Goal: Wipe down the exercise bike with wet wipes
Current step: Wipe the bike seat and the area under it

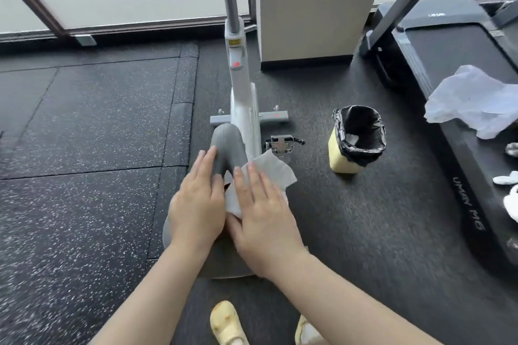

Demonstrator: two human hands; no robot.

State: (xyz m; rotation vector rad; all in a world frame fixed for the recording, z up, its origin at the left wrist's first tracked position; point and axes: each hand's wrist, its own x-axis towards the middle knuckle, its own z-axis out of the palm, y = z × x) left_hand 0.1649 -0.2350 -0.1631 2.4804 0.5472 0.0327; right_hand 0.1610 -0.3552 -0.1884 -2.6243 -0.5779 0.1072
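Rubber floor point(84, 120) lies bare leftward; both hands' straight fingers point(253, 176) press wipe point(276, 169) and saddle point(227, 145).

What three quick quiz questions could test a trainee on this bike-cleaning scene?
1. True or false: the wet wipe lies under the right hand.
2. What does the left hand rest on?
3. The bin stands: A) left of the bike, B) right of the bike, C) on the treadmill.

Key: 1 true; 2 the grey saddle; 3 B.
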